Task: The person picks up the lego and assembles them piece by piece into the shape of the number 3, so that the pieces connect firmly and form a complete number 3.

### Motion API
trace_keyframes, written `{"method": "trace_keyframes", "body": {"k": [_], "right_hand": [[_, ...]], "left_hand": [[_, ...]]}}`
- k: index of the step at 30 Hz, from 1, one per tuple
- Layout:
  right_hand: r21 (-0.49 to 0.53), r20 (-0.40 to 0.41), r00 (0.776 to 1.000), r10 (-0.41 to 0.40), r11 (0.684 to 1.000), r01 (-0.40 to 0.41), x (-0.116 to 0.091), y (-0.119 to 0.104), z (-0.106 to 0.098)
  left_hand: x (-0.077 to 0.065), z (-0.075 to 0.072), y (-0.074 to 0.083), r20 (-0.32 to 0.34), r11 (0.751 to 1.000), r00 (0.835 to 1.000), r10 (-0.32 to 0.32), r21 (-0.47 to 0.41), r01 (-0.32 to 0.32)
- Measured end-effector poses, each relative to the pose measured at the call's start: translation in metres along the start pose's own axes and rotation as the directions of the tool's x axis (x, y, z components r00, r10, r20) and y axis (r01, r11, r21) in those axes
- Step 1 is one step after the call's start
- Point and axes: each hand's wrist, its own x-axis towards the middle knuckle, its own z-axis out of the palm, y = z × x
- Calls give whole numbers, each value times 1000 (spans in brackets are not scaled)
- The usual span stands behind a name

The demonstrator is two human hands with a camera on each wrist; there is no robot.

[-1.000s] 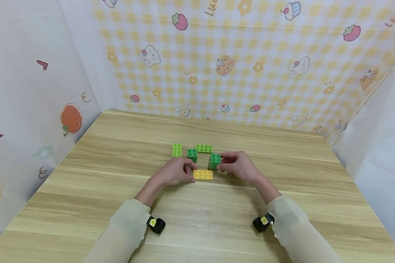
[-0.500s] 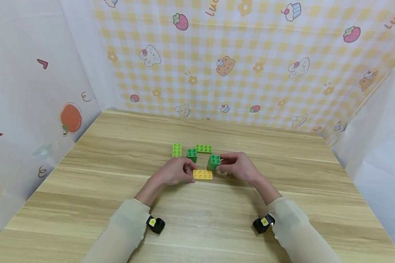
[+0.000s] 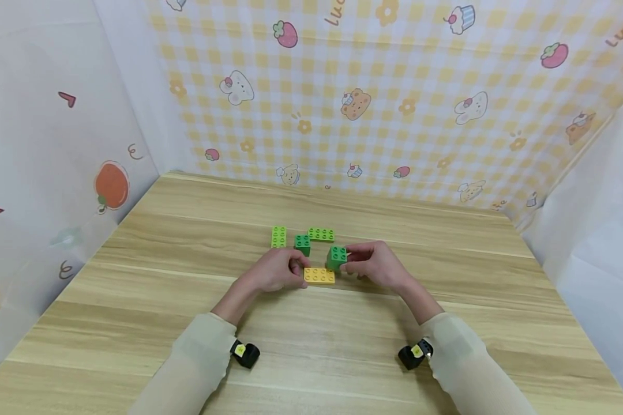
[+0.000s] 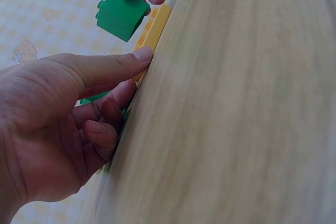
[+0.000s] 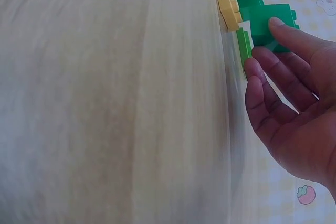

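Note:
The yellow flat building brick (image 3: 319,276) lies on the wooden table, its studs upward. My left hand (image 3: 277,271) pinches its left end between thumb and fingers, as the left wrist view also shows. With my right hand (image 3: 378,265) I hold a green two-by-two brick (image 3: 337,257) by its right side. In the right wrist view that green brick (image 5: 270,24) sits above table level, apart from the surface, close to the yellow brick's right end. Whether the two bricks touch is hard to tell.
Behind the yellow brick stands a second dark green brick (image 3: 302,245). Farther back lie two flat light green bricks, one lengthwise (image 3: 278,237) and one crosswise (image 3: 321,234). A patterned cloth (image 3: 322,115) hangs behind the table's rear edge.
My right hand has brought the green brick slightly left and toward me, nearer the yellow brick's right end. The left hand has stayed on the yellow brick.

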Motion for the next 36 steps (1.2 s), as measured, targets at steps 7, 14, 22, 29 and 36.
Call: {"method": "trace_keyframes", "body": {"k": [7, 14, 22, 29, 36], "right_hand": [[-6, 1, 1000, -6, 1000, 6, 0, 0, 1], [-20, 4, 1000, -13, 1000, 13, -1, 0, 2], [-20, 15, 1000, -16, 1000, 16, -2, 0, 3], [-29, 17, 1000, -14, 999, 14, -3, -1, 4], [-47, 18, 1000, -15, 999, 16, -4, -3, 5]], "left_hand": [[0, 0, 0, -2, 1000, 1000, -3, -5, 3], [0, 0, 0, -3, 1000, 1000, 0, -9, 0], [-1, 0, 1, -4, 1000, 1000, 6, -11, -6], [-1, 0, 1, -8, 1000, 1000, 6, -4, -6], [-1, 0, 1, -8, 1000, 1000, 8, 0, -8]]}}
